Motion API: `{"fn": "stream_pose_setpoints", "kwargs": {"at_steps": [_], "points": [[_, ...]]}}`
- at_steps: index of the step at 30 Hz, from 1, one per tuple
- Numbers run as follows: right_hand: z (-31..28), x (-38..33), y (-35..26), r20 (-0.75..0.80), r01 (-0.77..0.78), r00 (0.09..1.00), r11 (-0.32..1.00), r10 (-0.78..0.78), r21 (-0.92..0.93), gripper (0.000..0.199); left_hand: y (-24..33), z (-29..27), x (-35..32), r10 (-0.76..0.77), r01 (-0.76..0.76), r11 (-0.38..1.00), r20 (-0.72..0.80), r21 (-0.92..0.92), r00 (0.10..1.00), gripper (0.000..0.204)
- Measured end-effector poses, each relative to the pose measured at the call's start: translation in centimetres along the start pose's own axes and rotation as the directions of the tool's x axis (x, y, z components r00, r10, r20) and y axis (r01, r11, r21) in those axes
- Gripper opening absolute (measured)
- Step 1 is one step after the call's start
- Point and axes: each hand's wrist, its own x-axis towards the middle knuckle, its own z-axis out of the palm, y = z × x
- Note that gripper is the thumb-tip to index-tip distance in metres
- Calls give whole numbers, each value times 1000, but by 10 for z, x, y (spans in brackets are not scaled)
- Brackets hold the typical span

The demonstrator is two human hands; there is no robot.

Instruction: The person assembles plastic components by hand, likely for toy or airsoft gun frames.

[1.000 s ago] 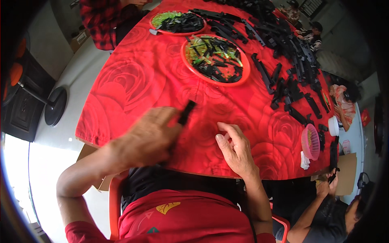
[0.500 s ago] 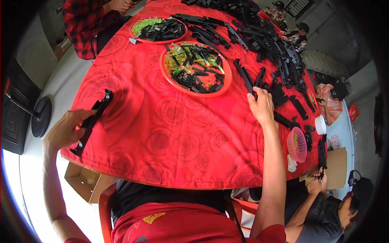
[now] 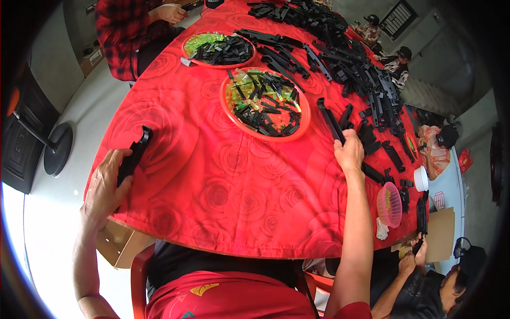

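My left hand (image 3: 106, 183) is at the left edge of the red table, closed round a long black plastic part (image 3: 137, 151). The notched upper end sticks out past my fingers, while my palm and fingers hide much of the rest. Further right, my right hand (image 3: 349, 153) pinches the near end of another long, narrow black plastic part (image 3: 330, 118). That part points away from me, close to a pile of black plastic parts (image 3: 372, 87). Between my hands and farther back stands a round red tray (image 3: 229, 114) with small black strips and yellow-green clear pieces.
A second red tray (image 3: 186, 53) with similar pieces stands behind the first. Near the right edge are a pink basket (image 3: 389, 204) and a white bowl (image 3: 421, 179). A co-worker (image 3: 425, 287) holds a black part at the right; another, in a checked sleeve (image 3: 119, 40), sits far left.
My left hand has slid further over its black part and covers more of it. My right hand keeps its hold on the other part. The whole view has shifted slightly.
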Motion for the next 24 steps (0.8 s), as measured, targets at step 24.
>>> {"fn": "stream_pose_setpoints", "kwargs": {"at_steps": [24], "points": [[-99, -243, -111, 115, 470, 799, 732, -590, 493, 46, -16, 4, -59, 110, -21, 952, -274, 307, 955, 71]]}}
